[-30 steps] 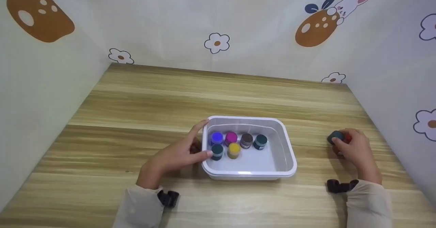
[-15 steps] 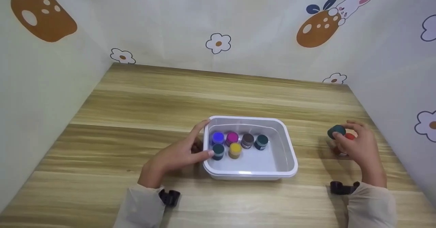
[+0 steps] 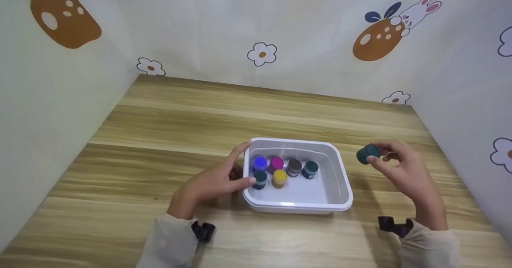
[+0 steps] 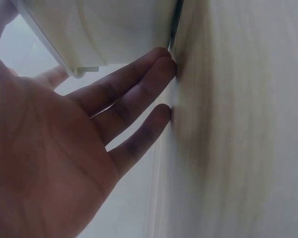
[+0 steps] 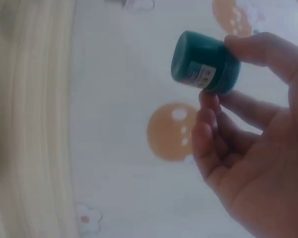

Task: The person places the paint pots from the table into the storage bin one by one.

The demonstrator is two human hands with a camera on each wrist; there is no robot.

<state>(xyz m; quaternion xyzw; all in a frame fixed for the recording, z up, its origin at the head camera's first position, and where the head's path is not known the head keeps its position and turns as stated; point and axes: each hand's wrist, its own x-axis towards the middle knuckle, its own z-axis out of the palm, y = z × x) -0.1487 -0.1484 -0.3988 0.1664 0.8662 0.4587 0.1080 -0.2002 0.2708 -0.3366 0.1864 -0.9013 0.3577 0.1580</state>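
Dark green jar [image 3: 367, 155]: held tilted above the desk [image 3: 180, 116], right of the white tray [image 3: 296, 206], clear of its rim.
Right hand [image 3: 409, 174]: jar pinched between thumb and fingers.
Left hand [image 3: 210, 184]: fingers spread; tray's left side touched by thumb and index finger.
Tray contents: blue jar [image 3: 259, 163], magenta jar [image 3: 276, 165], brown jar [image 3: 294, 167], second green jar [image 3: 310, 169] lined up behind; third green jar [image 3: 260, 180], yellow jar [image 3: 279, 178] in front.

Before you, the wood-grained counter [image 3: 192, 112] runs back to a pale wall [image 3: 224, 24] printed with white flowers [image 3: 256, 52], an orange fruit [image 3: 376, 44] and a clinging rabbit [image 3: 416, 15]. Your left wall [image 3: 48, 100] shows a second fruit [image 3: 66, 24].
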